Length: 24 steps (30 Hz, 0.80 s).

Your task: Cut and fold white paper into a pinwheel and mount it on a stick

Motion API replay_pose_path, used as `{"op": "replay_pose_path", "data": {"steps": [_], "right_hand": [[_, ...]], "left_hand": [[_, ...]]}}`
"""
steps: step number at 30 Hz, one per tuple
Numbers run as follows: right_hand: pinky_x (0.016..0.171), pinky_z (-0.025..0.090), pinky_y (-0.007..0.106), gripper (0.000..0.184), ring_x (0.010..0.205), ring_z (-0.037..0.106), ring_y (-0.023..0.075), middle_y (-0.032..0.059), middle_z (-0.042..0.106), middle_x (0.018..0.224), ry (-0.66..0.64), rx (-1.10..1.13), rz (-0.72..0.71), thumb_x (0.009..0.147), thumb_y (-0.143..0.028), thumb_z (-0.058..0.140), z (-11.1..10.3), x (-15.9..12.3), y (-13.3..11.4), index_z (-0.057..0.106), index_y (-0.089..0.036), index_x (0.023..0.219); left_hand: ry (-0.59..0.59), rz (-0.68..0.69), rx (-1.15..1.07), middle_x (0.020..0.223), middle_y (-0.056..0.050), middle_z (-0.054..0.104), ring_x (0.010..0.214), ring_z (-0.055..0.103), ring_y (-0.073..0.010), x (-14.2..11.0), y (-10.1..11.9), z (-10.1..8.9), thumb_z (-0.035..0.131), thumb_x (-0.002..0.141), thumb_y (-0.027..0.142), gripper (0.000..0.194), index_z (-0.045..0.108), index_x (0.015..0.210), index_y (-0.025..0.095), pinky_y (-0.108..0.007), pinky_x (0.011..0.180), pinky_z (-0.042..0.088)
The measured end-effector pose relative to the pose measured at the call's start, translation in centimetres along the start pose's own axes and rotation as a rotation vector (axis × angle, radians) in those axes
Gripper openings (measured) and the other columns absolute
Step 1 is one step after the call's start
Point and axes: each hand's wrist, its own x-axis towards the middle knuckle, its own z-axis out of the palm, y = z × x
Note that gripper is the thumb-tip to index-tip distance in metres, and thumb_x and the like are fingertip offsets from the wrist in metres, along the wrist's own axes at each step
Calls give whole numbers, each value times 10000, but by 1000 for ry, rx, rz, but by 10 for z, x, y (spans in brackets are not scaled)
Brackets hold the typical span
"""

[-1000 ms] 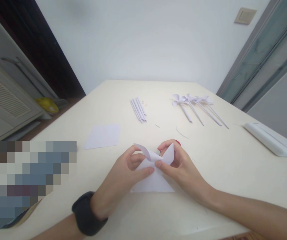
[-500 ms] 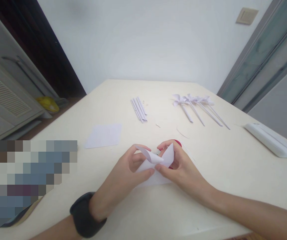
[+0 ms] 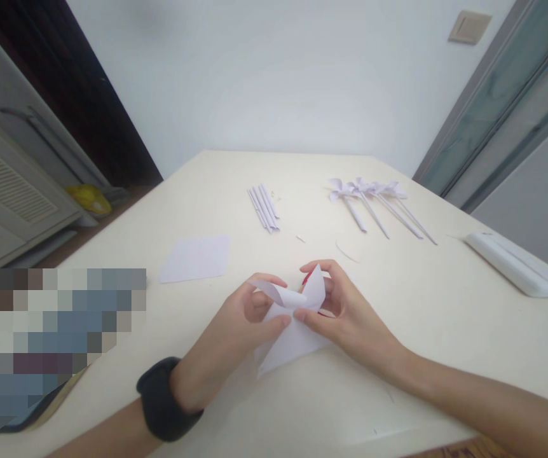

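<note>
A sheet of white paper [image 3: 297, 343] is between my two hands near the front of the table, with two of its corners curled in toward the middle. My left hand [image 3: 255, 318] grips its left side, thumb on top and fingers behind. On the right side, my right hand [image 3: 334, 305] pinches the paper, its thumb pressed close to the centre. Something red [image 3: 308, 277] shows in part behind the paper and my right fingers; most of it is hidden.
Beyond my hands lie several rolled paper sticks [image 3: 263, 208] and several paper pinwheels [image 3: 369, 191] on sticks. A flat paper sheet [image 3: 195, 259] rests to the left, a white long object [image 3: 517, 266] far right. Paper scraps [image 3: 347, 252] are scattered on the table [image 3: 445, 318].
The paper has tilted and turned a little in my hands, so its lower corner now points down toward the left. Both hands keep their hold.
</note>
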Motion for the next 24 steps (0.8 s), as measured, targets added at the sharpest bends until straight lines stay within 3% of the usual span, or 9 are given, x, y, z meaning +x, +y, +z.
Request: {"op": "replay_pose_path", "data": {"steps": [3, 6, 9, 13, 18, 21, 24], "right_hand": [[790, 443, 364, 515, 979, 508, 217, 71, 489, 1129, 139, -262, -249, 740, -256, 640, -2, -2, -4, 356, -274, 1170], [871, 373, 400, 549, 1079, 416, 250, 99, 459, 1149, 268, -636, -622, 728, -302, 665, 2, -8, -6, 371, -253, 1189], [825, 343, 385, 311, 940, 475, 215, 70, 548, 971, 226, -933, -920, 781, -283, 615, 11, -15, -3, 512, -191, 1060], [756, 305, 348, 117, 820, 477, 159, 14, 577, 902, 147, -1110, -1145, 792, -145, 560, 22, -17, 4, 620, -168, 890], [663, 276, 334, 214, 739, 464, 137, 7, 600, 857, 54, -1099, -1166, 830, -84, 436, 20, -17, 3, 636, -158, 830], [649, 260, 334, 142, 673, 446, 131, -5, 590, 752, 127, -977, -1010, 818, -104, 508, 16, -18, -2, 629, -174, 791], [694, 281, 333, 45, 711, 470, 133, -8, 566, 765, 143, -743, -750, 801, -184, 597, 14, -16, -8, 614, -189, 759]], "left_hand": [[-10, 22, -38, 842, -1, 637, 756, 613, -171, -1, 1, -3, 602, 733, 133, 245, 509, 940, 225, -254, 641, 454], [-30, 73, -96, 939, -17, 629, 816, 595, -161, -2, 3, -4, 569, 777, 149, 211, 525, 974, 214, -243, 688, 454], [-66, 80, -154, 953, -34, 617, 852, 583, -180, -3, 2, -4, 552, 797, 167, 169, 529, 962, 192, -279, 738, 453], [-18, 72, -123, 871, -20, 590, 831, 568, -185, -3, -3, -3, 567, 798, 218, 125, 528, 911, 183, -305, 748, 442], [-39, 60, -97, 914, -17, 577, 876, 558, -194, -5, -4, -1, 564, 800, 201, 156, 518, 949, 200, -327, 779, 434], [-43, 97, -118, 974, -24, 590, 919, 555, -190, -5, -1, 0, 562, 800, 170, 176, 522, 968, 203, -315, 813, 426], [-31, 147, -116, 1005, -16, 598, 953, 549, -169, -5, 2, 1, 564, 801, 152, 196, 533, 986, 210, -260, 805, 424]]}}
